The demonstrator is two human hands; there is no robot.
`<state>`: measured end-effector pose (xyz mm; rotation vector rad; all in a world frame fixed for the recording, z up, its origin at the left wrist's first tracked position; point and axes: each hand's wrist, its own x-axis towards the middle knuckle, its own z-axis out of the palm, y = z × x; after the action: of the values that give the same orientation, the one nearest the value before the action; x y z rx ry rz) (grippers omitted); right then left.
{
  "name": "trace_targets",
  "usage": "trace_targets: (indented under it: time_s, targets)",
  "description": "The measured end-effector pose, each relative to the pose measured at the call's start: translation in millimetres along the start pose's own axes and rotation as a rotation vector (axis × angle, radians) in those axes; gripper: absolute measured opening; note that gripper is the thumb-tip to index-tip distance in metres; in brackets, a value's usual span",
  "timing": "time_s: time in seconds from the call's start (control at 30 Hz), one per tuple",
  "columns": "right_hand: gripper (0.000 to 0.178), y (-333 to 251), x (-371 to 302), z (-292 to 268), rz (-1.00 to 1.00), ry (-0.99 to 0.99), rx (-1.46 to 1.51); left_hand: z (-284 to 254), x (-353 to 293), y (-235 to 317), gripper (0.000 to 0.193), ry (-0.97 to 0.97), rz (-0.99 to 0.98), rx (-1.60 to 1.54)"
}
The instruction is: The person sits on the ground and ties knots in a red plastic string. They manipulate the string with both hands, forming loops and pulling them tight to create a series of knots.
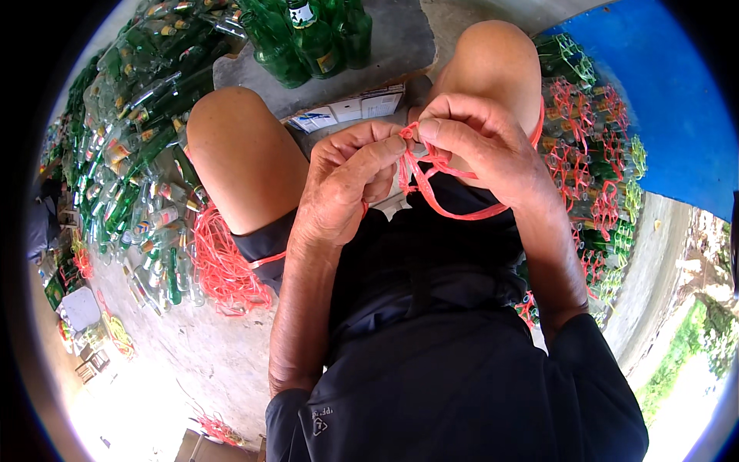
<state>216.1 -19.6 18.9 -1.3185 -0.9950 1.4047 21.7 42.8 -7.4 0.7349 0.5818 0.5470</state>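
Observation:
Over my lap, both hands pinch a pink-red plastic strap (422,185) close together. My left hand (346,173) is closed, its thumb and forefinger on a bunched part of the strap. My right hand (485,146) is closed too, thumb against forefinger on the same knotted spot. Loops of the strap hang below the fingers, and one length runs across toward my right thigh. Exactly how the strap is knotted is hidden by the fingertips. Beyond my knees, several green glass bottles (317,48) stand grouped on a grey slab (400,38).
A big heap of loose glass bottles (131,146) lies left. Beside my left thigh is a tangled pile of pink-red straps (223,266). Bottles bundled with pink and yellow-green straps (593,154) stand right, near a blue panel (670,85). A printed carton (346,109) sits under the slab.

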Motion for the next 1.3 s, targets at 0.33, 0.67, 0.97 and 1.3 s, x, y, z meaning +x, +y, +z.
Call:
trace_targets:
  time_s: [0.33,0.67,0.97,1.3]
  targets:
    - [0.021,4,7,0,-0.042,-0.015,-0.045,-3,4,1,0.02,-0.012,-0.03,-0.041]
    - [0.011,9,10,-5,-0.083,0.08,-0.201,-4,4,-3,0.019,-0.032,-0.025,-0.074]
    - [0.011,-4,-10,10,-0.398,0.339,-0.388,-2,0,-6,0.018,0.025,0.027,-0.055]
    - [0.026,-19,-39,27,-0.533,0.262,-0.807,8,-4,-3,0.019,0.099,0.072,0.037]
